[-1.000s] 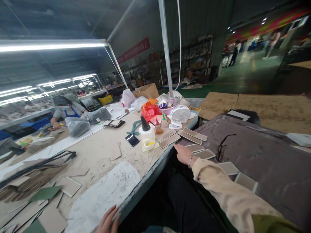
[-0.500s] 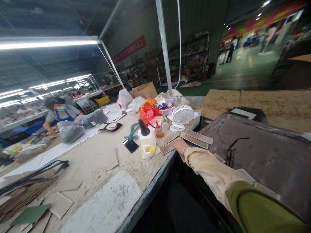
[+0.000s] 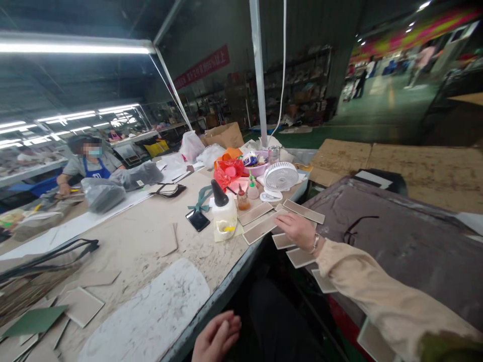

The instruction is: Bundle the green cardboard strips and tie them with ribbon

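Observation:
My right hand (image 3: 296, 230) reaches to the table's right edge, its fingers stretched out over the near end of a beige rectangular panel (image 3: 260, 229). Similar flat pieces lie around it: one behind (image 3: 255, 213), another (image 3: 304, 211) to the right, and several overhanging the edge, such as a lower panel (image 3: 301, 257) under the wrist. At the bottom of the view my left hand (image 3: 218, 336) hovers beside the table edge, fingers loosely curled together, with nothing visible in them. A white bottle with a black cone cap (image 3: 225, 216) stands left of the panels.
A white fan (image 3: 281, 176), small glue-like bottles (image 3: 243, 201) and a red plastic bag (image 3: 228, 171) stand behind. A phone (image 3: 197, 220) lies on the table. Glasses (image 3: 358, 226) rest on the brown surface at right. Across the table sits a co-worker (image 3: 94, 161).
My right hand has drawn back slightly to the right and nearer, uncovering more of the panel. My left hand has come into view at the bottom. The view has shifted slightly.

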`<state>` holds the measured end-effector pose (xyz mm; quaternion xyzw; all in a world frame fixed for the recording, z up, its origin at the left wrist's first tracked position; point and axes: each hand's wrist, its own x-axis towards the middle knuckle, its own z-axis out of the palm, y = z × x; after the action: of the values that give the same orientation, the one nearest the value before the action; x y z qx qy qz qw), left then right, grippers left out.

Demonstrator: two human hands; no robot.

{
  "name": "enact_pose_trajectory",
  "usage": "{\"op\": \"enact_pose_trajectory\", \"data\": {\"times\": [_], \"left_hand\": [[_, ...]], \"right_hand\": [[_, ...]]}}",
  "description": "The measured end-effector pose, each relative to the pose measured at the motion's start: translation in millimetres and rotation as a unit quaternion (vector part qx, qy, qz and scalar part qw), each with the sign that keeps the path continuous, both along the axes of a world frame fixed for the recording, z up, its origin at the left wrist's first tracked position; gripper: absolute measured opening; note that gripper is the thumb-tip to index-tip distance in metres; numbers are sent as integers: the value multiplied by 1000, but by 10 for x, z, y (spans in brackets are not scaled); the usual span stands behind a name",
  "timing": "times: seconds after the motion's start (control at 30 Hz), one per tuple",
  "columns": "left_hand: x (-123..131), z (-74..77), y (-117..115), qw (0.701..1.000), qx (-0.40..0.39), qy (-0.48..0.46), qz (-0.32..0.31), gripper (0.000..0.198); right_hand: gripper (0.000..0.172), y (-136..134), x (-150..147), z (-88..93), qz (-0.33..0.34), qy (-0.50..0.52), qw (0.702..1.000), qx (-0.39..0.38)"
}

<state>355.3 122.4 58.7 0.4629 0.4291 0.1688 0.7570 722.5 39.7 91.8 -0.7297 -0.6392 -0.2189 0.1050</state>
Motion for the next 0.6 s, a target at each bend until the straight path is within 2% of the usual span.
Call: {"op": "enact_pose_trajectory", "data": {"times": [0.07,0.17,0.23,0.3,0.4,0.47,0.53,0.6], "left_hand": [[385,170,-45,992,-77,-91,-39,54],[955,368,-205,967,-143,-182,-104,51],[1261,396,-340,961,-150,-214,-92,44],[1463,345,-460,965,-150,-209,-50,37],[1569,205,-561,975,-158,-155,-23,31],[1555,136,-587,977,-158,-134,-44,29],[1522,114,-609,978,-147,-132,-67,30],[1495,132,-647,978,-134,-132,-87,31]], "right_hand": [[37,-333,-239,57,5,-23,998,62],[37,-783,-649,61,-3,-15,997,76],[37,-1015,-921,24,-1,13,998,59],[36,-1195,-1166,-11,-10,56,997,43],[38,-1417,-1432,-33,-44,157,986,14],[50,-1553,-1520,-51,-71,248,966,0],[63,-1668,-1545,-93,-114,357,927,12],[63,-1742,-1538,-148,-158,477,864,29]]}}
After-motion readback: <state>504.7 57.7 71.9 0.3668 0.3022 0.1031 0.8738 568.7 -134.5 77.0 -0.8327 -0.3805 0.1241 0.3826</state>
